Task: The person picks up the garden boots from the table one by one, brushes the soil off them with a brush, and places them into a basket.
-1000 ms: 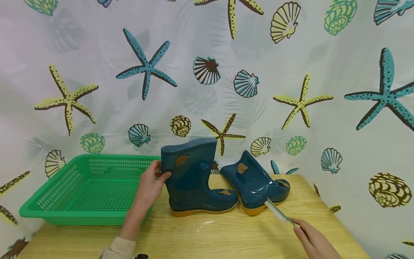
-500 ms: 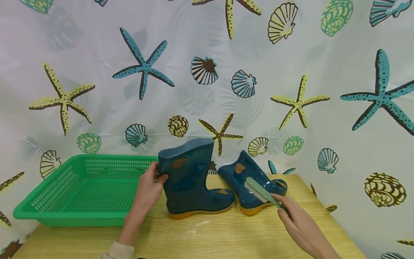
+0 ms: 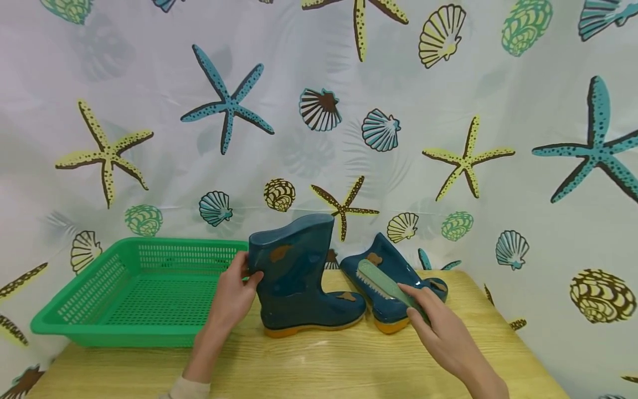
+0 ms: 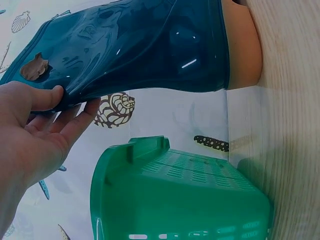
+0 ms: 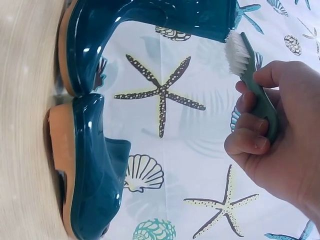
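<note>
A dark blue rain boot (image 3: 294,277) with brown patches stands upright on the table, toe to the right. My left hand (image 3: 233,293) pinches the back of its shaft between thumb and fingers, the thumb (image 4: 47,97) below a brown patch (image 4: 35,68). Just right of it is a second blue rain boot (image 3: 394,266), its shaft tilted to the left. My right hand (image 3: 441,332) grips the handle of a green scrub brush (image 3: 381,280). The brush's white bristles (image 5: 237,52) face left, and in the head view it hides part of the second boot.
A green plastic basket (image 3: 124,335) with slotted walls sits left of the boots, close to my left forearm. The wooden table (image 3: 309,366) ends at the right in a slanting edge. A white curtain (image 3: 299,155) printed with starfish and shells hangs behind.
My right hand has carried the brush left and upward, from low at the second boot to in front of its shaft. My left hand still holds the first boot, which stays nearly in place.
</note>
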`<state>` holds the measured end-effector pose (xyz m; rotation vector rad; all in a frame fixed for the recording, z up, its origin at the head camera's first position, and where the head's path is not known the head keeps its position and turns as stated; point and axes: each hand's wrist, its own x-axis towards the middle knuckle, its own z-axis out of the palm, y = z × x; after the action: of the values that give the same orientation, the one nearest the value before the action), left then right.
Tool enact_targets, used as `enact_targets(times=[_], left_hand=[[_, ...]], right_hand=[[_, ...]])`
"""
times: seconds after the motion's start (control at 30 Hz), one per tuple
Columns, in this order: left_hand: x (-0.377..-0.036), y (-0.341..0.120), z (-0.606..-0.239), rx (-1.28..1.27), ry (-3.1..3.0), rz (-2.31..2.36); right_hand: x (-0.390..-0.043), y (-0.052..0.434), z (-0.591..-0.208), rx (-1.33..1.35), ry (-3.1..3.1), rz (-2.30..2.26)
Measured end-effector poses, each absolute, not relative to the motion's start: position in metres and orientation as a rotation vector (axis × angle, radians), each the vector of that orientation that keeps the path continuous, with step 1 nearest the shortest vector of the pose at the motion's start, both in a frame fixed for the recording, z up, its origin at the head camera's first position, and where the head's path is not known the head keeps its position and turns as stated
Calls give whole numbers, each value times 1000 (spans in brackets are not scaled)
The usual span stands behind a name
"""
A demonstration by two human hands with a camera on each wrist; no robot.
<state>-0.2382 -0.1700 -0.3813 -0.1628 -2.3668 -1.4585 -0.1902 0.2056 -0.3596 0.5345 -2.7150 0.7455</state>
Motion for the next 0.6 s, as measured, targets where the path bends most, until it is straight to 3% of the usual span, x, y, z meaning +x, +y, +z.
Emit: enact_targets(times=[0.6], left_hand=[[-234, -171, -382, -167, -2400, -1435]], right_hand=[[-191, 175, -348, 655, -2585, 774]])
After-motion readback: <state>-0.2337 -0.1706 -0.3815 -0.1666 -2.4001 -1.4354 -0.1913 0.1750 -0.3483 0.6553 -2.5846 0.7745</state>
